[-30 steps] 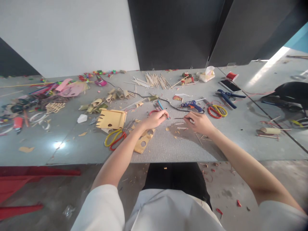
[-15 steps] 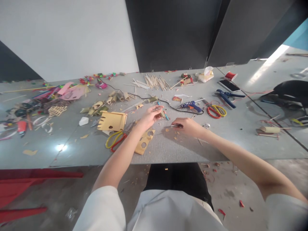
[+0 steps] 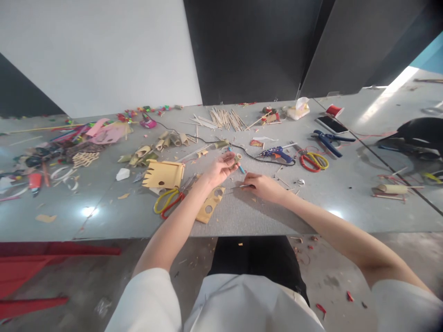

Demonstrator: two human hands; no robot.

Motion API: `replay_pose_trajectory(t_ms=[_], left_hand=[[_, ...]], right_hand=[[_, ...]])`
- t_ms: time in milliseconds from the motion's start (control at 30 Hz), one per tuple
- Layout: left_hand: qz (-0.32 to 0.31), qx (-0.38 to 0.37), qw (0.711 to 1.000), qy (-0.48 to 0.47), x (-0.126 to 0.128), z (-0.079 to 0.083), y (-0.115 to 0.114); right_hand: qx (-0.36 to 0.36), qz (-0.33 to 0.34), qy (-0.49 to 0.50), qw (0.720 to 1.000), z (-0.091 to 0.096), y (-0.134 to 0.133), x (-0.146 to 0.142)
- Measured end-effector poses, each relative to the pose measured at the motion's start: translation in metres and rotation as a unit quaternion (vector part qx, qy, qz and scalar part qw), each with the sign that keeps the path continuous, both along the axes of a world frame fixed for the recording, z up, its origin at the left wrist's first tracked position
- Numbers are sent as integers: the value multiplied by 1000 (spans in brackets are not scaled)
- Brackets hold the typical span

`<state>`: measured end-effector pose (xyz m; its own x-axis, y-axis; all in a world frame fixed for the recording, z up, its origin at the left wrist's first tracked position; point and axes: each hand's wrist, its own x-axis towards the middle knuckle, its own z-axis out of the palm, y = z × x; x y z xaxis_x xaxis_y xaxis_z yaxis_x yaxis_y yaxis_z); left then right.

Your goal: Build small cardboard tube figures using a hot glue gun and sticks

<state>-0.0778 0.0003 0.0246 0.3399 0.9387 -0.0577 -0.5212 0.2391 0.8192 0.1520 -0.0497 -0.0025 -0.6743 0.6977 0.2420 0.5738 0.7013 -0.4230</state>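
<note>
1. Here, the short bamboo tube [image 3: 238, 158] is in the left hand [image 3: 222, 168], over the grey table [image 3: 311, 203]; I think it should be held steady.
2. The left fingertips pinch this tube, and its open end is visible.
3. The right hand [image 3: 261, 186] is folded around a thin tool [image 3: 245, 186]; its exact kind I cannot tell. Its tip is better directed away from the left fingers.
4. Between both hands is a blue pen-like object [image 3: 241, 170].

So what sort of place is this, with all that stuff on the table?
Probably a craft workshop or making corner: a blue glue gun, scissors with red and yellow handles, and a heap of thin sticks lie on the long grey table.
</note>
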Motion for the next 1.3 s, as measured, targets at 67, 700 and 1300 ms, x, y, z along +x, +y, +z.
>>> replay_pose_trajectory(t_ms=[67, 700, 1300], left_hand=[[-12, 18, 1000, 5, 1, -1, -2], [46, -4, 999, 23, 0, -4, 8], [138, 154, 971, 119, 14, -15, 2]], right_hand=[[1, -9, -4, 1000, 0, -1, -1], [93, -164, 100, 977, -2, 36, 40], [125, -374, -46, 918, -20, 94, 110]])
